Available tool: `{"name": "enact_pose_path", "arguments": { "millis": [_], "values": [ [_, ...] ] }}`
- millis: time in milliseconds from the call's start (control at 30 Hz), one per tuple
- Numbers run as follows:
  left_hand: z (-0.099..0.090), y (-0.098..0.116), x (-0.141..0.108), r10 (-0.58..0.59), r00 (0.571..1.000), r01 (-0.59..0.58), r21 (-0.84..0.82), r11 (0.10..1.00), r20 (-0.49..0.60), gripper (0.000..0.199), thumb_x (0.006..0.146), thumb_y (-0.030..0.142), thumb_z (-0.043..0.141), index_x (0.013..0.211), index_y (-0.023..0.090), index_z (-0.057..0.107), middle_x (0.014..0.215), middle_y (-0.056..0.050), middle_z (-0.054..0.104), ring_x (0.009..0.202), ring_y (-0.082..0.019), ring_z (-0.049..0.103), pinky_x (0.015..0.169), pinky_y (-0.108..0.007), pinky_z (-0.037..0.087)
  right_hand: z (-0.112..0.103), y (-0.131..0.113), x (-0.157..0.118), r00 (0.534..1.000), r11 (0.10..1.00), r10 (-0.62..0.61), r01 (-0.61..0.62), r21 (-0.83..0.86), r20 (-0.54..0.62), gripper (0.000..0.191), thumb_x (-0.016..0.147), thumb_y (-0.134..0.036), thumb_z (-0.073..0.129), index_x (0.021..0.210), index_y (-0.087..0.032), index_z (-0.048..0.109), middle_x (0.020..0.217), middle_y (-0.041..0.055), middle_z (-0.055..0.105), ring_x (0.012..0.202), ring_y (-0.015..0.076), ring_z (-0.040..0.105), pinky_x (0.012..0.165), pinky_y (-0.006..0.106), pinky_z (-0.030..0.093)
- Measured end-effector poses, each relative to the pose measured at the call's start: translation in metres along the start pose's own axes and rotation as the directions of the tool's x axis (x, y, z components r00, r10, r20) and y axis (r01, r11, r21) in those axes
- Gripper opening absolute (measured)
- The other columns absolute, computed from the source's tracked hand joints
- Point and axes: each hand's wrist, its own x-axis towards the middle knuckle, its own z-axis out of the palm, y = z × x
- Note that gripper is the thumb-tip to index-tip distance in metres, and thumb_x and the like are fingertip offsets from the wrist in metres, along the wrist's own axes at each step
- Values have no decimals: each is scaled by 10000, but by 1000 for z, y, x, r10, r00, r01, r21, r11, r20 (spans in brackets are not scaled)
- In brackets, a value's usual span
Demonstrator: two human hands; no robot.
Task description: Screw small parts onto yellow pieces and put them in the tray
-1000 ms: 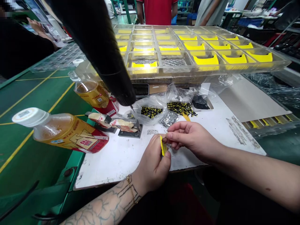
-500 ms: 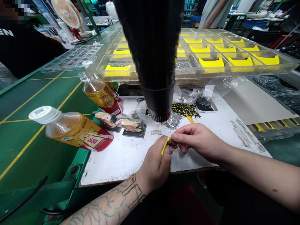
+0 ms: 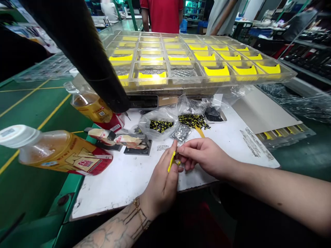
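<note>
My left hand (image 3: pixel 162 175) is closed around a small yellow plastic part (image 3: pixel 171 162), which stands out between thumb and fingers. Against its upper end, the fingertips of my right hand (image 3: pixel 204 155) are pinched together; whatever they hold is too small or hidden to name. Both hands are over the front of the white board (image 3: pixel 124 179). Just beyond them lie a heap of small silvery pieces (image 3: pixel 181 133) and a pile of tiny black and yellow parts (image 3: pixel 193 121). A clear plastic bag (image 3: pixel 144 124) holds more of these black and yellow parts.
A black hanging screwdriver (image 3: pixel 103 79) slants in from the upper left. Clear compartment trays (image 3: pixel 181 82) with yellow parts stand behind. Two drink bottles (image 3: pixel 67 151) (image 3: pixel 97 106) and black blocks with taped tops (image 3: pixel 137 148) are at left. A person in red (image 3: pixel 162 15) stands beyond.
My view has turned, so the hanging screwdriver now appears farther left and slanted. The fingers of my left hand have straightened somewhat and more of the yellow part shows. A person in red has come into view.
</note>
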Motion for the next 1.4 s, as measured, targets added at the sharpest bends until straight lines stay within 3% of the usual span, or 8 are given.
{"name": "enact_pose_path", "arguments": {
  "millis": [100, 167, 433, 600, 700, 967, 1200, 1400],
  "values": [
    [3, 0, 3, -119, 988, 102, -159, 982, -100, 424, 1043, 348, 402, 1425, 193, 504, 1424, -129, 593, 1161, -250, 663, 866, -366, 614, -4, 1, 0, 996, 999, -34, 35, 12, -82, 328, 858, -429, 723, 790, -112, 671, 694, 6, 660, 558, 65, 597, 559, 195, 478],
    [5, 0, 5, -157, 976, 126, -195, 973, -149, 348, 1029, 340, 458, 1306, 190, 608, 1259, -112, 698, 966, -214, 723, 715, -304, 629, -4, 1, 0, 992, 999, -36, 40, 27, -125, 304, 863, -400, 720, 781, -113, 662, 682, 0, 657, 544, 60, 580, 550, 193, 471],
    [2, -3, 3, -41, 980, 60, 96, 994, -194, 347, 995, 260, 529, 1308, 178, 653, 1179, -91, 754, 934, -200, 743, 860, -306, 595, -2, 3, -6, 996, 995, -40, 32, -95, -77, 269, 893, -341, 664, 730, -133, 613, 531, -32, 566, 476, 66, 502, 484, 194, 388],
    [-1, 1, 8, -37, 996, 39, 18, 999, -84, 339, 1004, 246, 516, 1314, 202, 649, 1227, -79, 735, 1090, -215, 704, 962, -316, 550, -9, 3, -6, 998, 993, -20, 26, -114, 57, 295, 898, -383, 659, 743, -135, 627, 586, -18, 577, 502, 79, 520, 504, 212, 406],
    [-1, 2, 11, -72, 990, 65, -64, 996, -120, 288, 1012, 255, 520, 1258, 229, 668, 1184, -56, 737, 1096, -197, 683, 966, -306, 539, -11, -1, -7, 995, 978, -87, 95, -186, 54, 327, 901, -436, 663, 811, -123, 686, 643, 2, 609, 585, 95, 567, 581, 224, 458],
    [5, 0, 1, -178, 978, 129, -354, 926, -110, 224, 1038, 340, 465, 1202, 239, 580, 1029, -37, 647, 848, -153, 656, 708, -276, 563, -4, -9, -15, 991, 973, -96, 114, -200, 98, 273, 959, -359, 596, 860, -127, 702, 691, 2, 621, 626, 87, 572, 614, 224, 459],
    [3, 2, 0, -77, 984, 50, -163, 985, -161, 69, 990, 271, 570, 1018, 212, 546, 824, 11, 618, 693, -116, 612, 650, -245, 485, -4, -8, -13, 996, 997, 21, -14, -81, 89, 385, 862, -503, 697, 855, -118, 683, 655, -2, 608, 582, 99, 578, 592, 240, 458],
    [3, 1, -3, -1, 989, -18, -130, 991, -145, 88, 984, 279, 560, 1006, 204, 520, 822, -4, 584, 639, -119, 557, 581, -251, 427, -7, -9, -14, 986, 999, 47, -43, -28, 159, 334, 823, -444, 752, 840, -114, 708, 622, -6, 612, 545, 96, 574, 572, 235, 447]
  ]
}}
